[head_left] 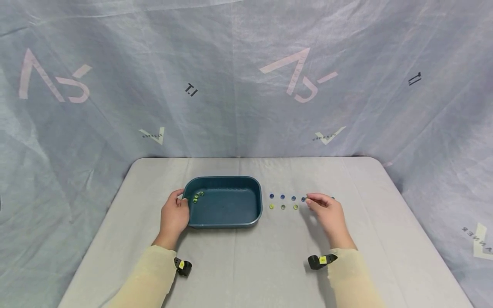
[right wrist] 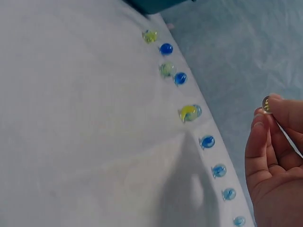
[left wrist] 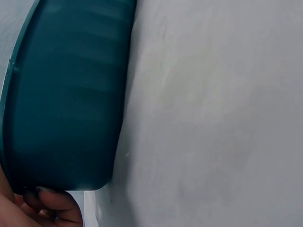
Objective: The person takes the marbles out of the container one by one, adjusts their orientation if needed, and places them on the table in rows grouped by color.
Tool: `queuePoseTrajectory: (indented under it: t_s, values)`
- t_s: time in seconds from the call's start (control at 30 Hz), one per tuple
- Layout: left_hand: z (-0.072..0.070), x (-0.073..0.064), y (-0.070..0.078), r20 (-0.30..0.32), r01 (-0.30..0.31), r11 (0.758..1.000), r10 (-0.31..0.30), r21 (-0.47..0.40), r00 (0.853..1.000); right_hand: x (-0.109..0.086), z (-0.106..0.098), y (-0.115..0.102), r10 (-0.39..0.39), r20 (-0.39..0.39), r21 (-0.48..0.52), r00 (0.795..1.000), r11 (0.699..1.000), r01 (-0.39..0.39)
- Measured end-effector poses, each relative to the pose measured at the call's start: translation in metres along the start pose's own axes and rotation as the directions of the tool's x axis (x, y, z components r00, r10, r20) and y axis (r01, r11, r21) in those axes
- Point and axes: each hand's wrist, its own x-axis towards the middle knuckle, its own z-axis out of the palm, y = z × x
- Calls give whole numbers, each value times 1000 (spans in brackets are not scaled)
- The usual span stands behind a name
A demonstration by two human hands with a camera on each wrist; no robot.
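Note:
My left hand grips the left end of a dark teal plastic tray, thumb at the rim and fingers outside the wall. In the left wrist view, curled fingers show against the tray's end. A few yellow-green glass marbles lie inside the tray at its left. My right hand pinches a clear marble with yellow in it between thumb and fingertips, raised above the table. Right of the tray, blue marbles lie in a row, partly hidden by the right hand; nearer me is a shorter row of yellow-green marbles.
A pale cloth covers the table. Behind and beside it hangs a grey-blue fabric curtain with printed logos. The marble rows run from near the tray's right wall to beneath the right hand.

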Motion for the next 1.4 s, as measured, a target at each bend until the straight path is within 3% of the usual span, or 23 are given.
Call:
queuePoseTrajectory:
  t_s: [0.3,0.7,1.1,1.4]
  values:
    - [1,-1,1,3,7,1000,-7,7,1000,2,-3,6,35,41,-3,999,999,-35]
    - [2,-2,3,14,15,1000,-15,6,1000,5,-6,17,114,22,-148,993,983,-110]
    - [2,-2,0,15,9,1000,-9,5,1000,5,1,25,71,13,-294,997,954,-64]
    - [-1,-2,3,13,14,1000,-14,-3,1000,3,8,29,34,-9,-325,999,945,-35]
